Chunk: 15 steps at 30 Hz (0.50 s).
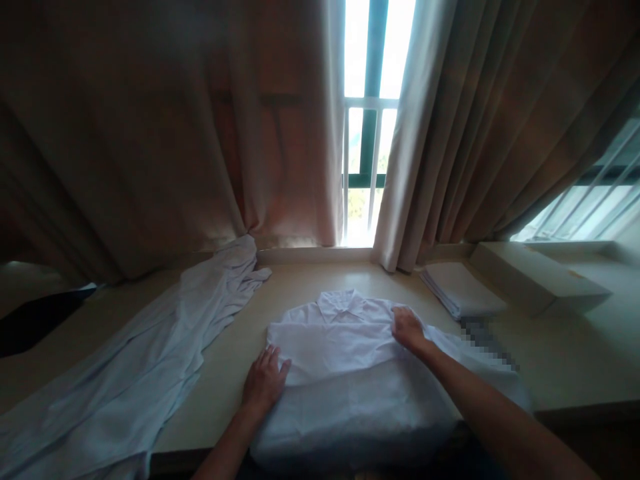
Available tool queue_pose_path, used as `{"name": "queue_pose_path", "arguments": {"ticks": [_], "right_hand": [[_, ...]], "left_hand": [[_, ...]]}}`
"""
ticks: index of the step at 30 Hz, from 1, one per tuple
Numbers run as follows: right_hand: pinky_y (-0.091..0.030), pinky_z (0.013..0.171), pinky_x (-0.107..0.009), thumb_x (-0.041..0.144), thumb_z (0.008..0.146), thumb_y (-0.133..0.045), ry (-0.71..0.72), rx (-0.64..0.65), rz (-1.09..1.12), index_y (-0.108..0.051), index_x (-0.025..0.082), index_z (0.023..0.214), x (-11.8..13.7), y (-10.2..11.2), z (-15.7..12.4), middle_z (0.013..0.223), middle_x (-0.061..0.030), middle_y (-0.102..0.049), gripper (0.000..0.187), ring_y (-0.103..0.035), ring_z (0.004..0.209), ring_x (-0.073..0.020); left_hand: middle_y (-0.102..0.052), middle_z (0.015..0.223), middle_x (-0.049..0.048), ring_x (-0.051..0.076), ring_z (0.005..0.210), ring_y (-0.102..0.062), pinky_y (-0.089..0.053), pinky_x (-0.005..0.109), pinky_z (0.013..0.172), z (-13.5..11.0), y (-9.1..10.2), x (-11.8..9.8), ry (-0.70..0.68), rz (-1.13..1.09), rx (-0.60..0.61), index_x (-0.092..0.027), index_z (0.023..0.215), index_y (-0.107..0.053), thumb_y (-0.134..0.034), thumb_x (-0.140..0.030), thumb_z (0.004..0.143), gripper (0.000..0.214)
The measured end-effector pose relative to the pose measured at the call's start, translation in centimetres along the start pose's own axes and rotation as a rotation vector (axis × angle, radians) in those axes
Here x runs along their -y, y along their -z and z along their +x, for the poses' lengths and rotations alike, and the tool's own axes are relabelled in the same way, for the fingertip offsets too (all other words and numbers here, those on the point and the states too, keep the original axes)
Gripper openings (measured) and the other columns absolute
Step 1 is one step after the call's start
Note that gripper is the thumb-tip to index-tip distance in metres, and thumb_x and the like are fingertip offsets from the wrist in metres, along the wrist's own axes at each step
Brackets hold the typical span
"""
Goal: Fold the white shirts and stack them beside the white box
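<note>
A white collared shirt (335, 347) lies spread in front of me with its collar at the far end. Its near part hangs over the table's front edge. My left hand (265, 377) rests on the shirt's left edge, fingers extended and apart. At the right shoulder, my right hand (407, 328) has its fingers curled on the shirt's fabric, where a sleeve runs off to the right under my forearm. The exact grip of those fingertips is partly hidden.
Crumpled white cloth (145, 353) stretches along the left of the table (220, 393). A folded white garment (463, 287) and a pale box (540, 277) sit at the back right. A dark item (40, 320) lies far left. Curtains (290, 147) hang behind.
</note>
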State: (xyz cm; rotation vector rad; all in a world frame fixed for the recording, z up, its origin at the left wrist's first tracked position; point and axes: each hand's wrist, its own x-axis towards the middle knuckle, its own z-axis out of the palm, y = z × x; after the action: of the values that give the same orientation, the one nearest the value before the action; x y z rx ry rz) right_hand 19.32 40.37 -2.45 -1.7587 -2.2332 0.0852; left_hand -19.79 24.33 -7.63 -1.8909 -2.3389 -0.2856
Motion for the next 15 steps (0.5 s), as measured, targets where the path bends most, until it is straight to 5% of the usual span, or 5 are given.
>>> {"name": "queue_pose_path", "arguments": {"ticks": [6,11,15], "right_hand": [[-0.029,0.107,-0.037,0.021,0.089,-0.049,0.548,0.091,0.11,-0.053,0.018,0.125,12.2,-2.0,-0.2,0.131,-0.0104,-0.055,0.036,-0.042,0.127,-0.0223],[-0.027,0.11,-0.048,0.03,0.096,-0.04,0.74,0.223,0.148,-0.045,0.019,0.135,23.4,-6.2,0.5,0.143,-0.0102,-0.045,0.041,-0.032,0.136,-0.0253],[-0.021,0.111,-0.055,0.037,0.097,-0.037,0.87,0.275,0.151,-0.037,0.022,0.143,28.8,-9.6,0.7,0.151,-0.0085,-0.034,0.048,-0.025,0.14,-0.0258]], "left_hand": [[-0.04,0.148,0.0151,0.029,0.141,-0.028,-0.026,0.048,0.114,-4.0,-0.6,-0.8,-0.11,0.033,-0.188,-0.009,0.133,-0.05,-0.041,-0.045,0.091,0.056],[-0.044,0.146,0.0138,0.028,0.14,-0.032,-0.03,0.048,0.113,-8.0,-1.4,0.0,-0.163,0.012,-0.234,-0.012,0.134,-0.049,-0.045,-0.04,0.09,0.052],[-0.042,0.147,0.0113,0.027,0.14,-0.031,-0.031,0.049,0.112,-9.2,-2.4,0.5,-0.137,-0.027,-0.246,-0.016,0.137,-0.046,-0.047,-0.037,0.09,0.051]]}}
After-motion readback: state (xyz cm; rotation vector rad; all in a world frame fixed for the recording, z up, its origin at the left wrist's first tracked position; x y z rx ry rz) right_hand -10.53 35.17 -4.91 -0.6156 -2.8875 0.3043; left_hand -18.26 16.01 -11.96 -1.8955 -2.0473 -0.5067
